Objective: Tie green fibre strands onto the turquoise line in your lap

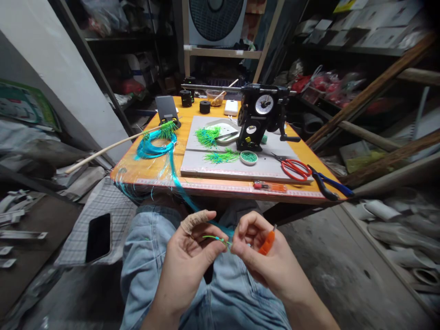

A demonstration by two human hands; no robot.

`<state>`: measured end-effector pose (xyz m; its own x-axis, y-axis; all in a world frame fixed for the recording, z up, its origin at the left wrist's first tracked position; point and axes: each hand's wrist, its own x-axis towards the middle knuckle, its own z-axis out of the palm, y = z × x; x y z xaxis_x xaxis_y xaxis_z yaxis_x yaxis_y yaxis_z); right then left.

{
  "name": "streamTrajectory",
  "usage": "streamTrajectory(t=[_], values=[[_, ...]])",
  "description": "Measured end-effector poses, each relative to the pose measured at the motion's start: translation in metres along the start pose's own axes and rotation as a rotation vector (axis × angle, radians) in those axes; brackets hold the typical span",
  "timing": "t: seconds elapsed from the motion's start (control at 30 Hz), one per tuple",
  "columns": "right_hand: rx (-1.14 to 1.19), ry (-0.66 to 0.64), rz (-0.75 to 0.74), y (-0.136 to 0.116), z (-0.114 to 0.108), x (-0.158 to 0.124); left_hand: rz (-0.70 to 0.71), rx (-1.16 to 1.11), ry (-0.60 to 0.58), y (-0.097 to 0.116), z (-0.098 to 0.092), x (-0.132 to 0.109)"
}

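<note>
My left hand point(190, 250) and my right hand point(259, 256) meet low in the middle, above my lap in blue jeans. My left hand, its index finger wrapped in tan tape, pinches a thin green strand point(216, 238). My right hand pinches the strand's other end and also holds a small orange tool point(267, 243) in its palm. A bundle of teal fibre point(154, 147) lies coiled on the orange table point(206, 185) and trails down toward my hands.
On the table: a black winding machine point(256, 117), green fibre tufts point(208, 136), a green bead dish point(248, 157), red scissors point(295, 168), blue pliers point(328, 183), an orange lighter point(270, 186), a phone stand point(167, 110). A black phone point(98, 237) lies on the left mat.
</note>
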<state>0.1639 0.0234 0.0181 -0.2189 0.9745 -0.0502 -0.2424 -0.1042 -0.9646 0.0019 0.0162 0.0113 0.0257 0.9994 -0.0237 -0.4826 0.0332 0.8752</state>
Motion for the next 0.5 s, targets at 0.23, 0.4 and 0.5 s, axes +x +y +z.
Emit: streamTrajectory(t=[0.23,0.4,0.5], values=[[0.036,-0.019,0.062,0.0009,0.0015,0.0008,0.019,0.031,0.023,0.0023,0.0067,-0.0015],[-0.094,-0.001,0.002,-0.0007,0.0001,-0.001,0.058,0.151,0.041,-0.0025,0.0057,-0.0035],[-0.366,-0.005,-0.076,-0.0063,-0.0013,-0.0013,0.12,0.302,0.061,-0.0062,0.0015,-0.0048]])
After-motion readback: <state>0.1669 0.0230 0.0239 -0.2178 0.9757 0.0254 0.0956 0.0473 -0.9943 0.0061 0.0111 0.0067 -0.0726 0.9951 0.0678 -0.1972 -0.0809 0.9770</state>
